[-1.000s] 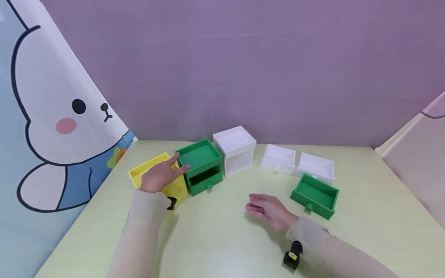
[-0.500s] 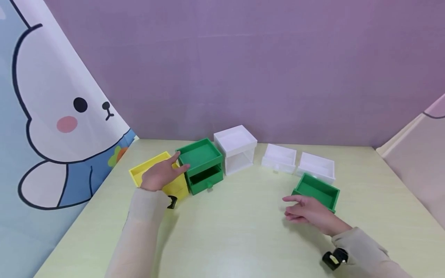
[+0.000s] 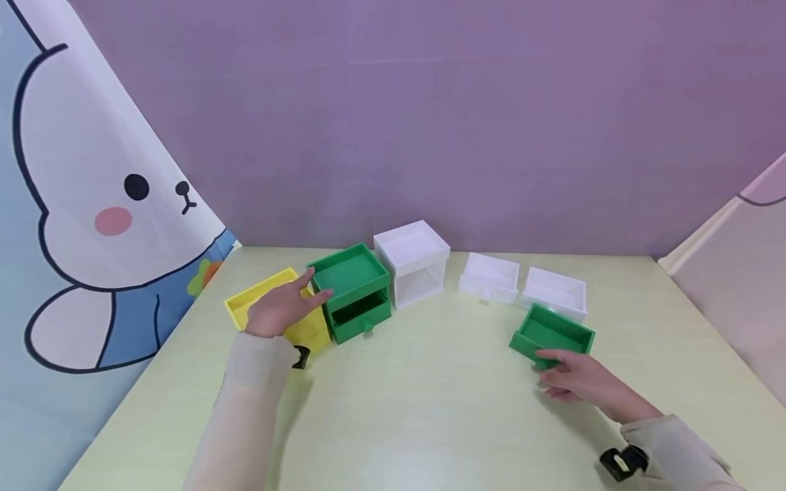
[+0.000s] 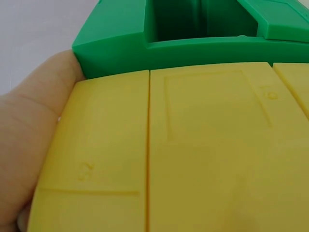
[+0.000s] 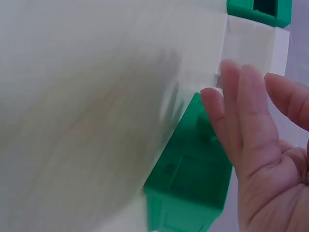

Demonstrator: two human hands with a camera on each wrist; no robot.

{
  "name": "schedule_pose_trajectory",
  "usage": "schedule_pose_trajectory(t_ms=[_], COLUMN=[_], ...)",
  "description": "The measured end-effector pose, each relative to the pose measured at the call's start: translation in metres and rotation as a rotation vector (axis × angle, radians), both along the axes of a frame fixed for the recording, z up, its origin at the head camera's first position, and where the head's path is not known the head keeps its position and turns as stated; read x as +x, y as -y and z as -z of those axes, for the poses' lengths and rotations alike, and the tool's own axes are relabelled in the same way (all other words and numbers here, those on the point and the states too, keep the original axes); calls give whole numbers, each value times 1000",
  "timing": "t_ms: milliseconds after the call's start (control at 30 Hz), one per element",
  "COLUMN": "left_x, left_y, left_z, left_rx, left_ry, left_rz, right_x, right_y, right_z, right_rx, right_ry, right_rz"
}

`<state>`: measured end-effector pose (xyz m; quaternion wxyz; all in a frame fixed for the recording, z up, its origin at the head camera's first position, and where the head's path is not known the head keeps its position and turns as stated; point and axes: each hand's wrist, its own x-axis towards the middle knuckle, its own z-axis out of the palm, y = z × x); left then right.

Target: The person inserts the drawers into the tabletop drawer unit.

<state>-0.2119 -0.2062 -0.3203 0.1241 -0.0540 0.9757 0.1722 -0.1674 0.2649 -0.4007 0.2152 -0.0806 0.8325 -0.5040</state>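
Left hand (image 3: 279, 310): left of centre, straight fingers against the green cabinet (image 3: 350, 271), grasping nothing.
Green drawer (image 3: 555, 329): right of frame; probably light, stiff, slick; best pinched by its side walls.
Right hand (image 3: 583, 380): lower right, unclenched, drawer contact unclear.

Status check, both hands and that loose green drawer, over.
Left hand over yellow cabinet, fingers at green cabinet. Right hand at front of loose green drawer, contact unclear. White drawer close behind it.
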Motion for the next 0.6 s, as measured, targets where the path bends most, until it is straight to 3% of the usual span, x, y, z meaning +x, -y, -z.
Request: schedule_pose_trajectory(t_ms=[400,500,600], left_x=[-1,-1,-1], left_y=[1,1,1], left_z=[1,2,2], left_rx=[16,20,18], left_ry=[-8,-12,-16], left_rz=[2,4,9], right_x=[1,0,-1], right_y=[-12,-10,-8], right_z=[12,14,16], right_rx=[-63,-55,-23], right_ry=[50,53,36], right_rz=[-47,-31,36])
